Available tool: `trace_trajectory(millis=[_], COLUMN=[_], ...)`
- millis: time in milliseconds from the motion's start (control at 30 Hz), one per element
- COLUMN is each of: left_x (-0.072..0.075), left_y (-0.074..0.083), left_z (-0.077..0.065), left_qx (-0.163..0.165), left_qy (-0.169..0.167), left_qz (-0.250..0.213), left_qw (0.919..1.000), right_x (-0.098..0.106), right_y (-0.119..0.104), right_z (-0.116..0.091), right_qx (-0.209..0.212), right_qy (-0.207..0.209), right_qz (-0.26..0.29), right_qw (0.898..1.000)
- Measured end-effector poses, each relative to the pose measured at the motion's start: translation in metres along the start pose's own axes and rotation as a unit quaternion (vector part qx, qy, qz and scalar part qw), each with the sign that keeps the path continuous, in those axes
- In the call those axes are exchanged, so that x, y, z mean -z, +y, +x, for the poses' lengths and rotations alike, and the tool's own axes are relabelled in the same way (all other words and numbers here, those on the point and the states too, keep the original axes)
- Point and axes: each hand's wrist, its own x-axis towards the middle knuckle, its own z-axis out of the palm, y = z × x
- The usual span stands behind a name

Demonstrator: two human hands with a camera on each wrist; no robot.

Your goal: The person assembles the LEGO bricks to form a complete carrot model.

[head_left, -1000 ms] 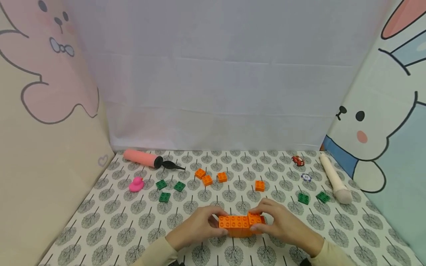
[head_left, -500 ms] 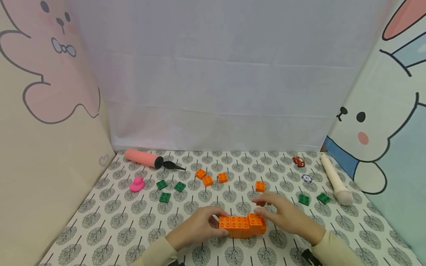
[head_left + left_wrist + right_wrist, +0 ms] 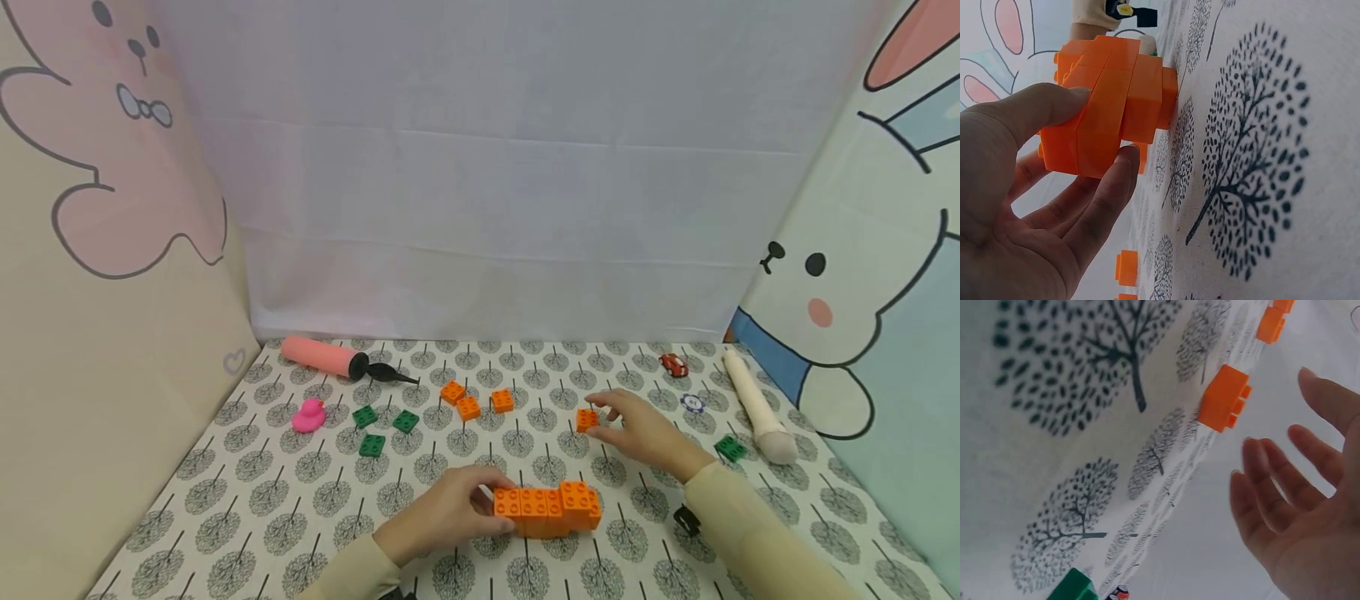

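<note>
Reaching toward the single orange brick [image 3: 587, 419], the right hand [image 3: 637, 432] is hovering beside it at about 3 o'clock, fingers spread and holding nothing; the right-wrist view shows a clear gap between fingertips [image 3: 1254, 453] and brick [image 3: 1225, 399]. The left hand [image 3: 450, 512] is gripping the 9 o'clock end of the orange block assembly [image 3: 546, 507], thumb and fingers wrapped round it, keeping it resting on the tablecloth [image 3: 247, 500] at 6 o'clock. For a clean pickup, I judge the right hand is best closing on the brick's side faces, leaving the studs free, while the left is holding the assembly level. Compared with a second ago, the right hand is no longer pressing on the assembly's 3 o'clock end; it has been travelling toward 1 o'clock.
</note>
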Motion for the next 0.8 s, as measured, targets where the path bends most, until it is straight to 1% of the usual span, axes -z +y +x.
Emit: trace_trajectory(millis=[167,300,533,700,800], left_x=[0.000,0.000,-0.001,-0.001,0.000], left_y=[-0.001,-0.002,-0.001,0.000,0.000], left_z=[0.000,0.001,0.000,-0.001,-0.001], left_qx=[-0.004,-0.006,-0.007,-0.006,-0.003], left_qy=[0.002,0.002,0.003,0.005,0.006], left_qz=[-0.006,-0.004,-0.014,-0.008,-0.001], left_qw=[1.0000,1.0000,0.9999,0.9999,1.0000], right_x=[-0.003,-0.007,-0.012,-0.010,-0.007], right_y=[0.007,0.012,0.018,0.016,0.011], right_z=[0.012,0.018,0.023,0.022,0.019], right_qx=[-0.029,-0.049,-0.053,-0.058,-0.041], right_qy=[-0.037,-0.051,-0.050,-0.041,-0.035], right_qz=[-0.015,-0.020,-0.019,-0.002,-0.001], right_qw=[0.999,0.997,0.997,0.998,0.999])
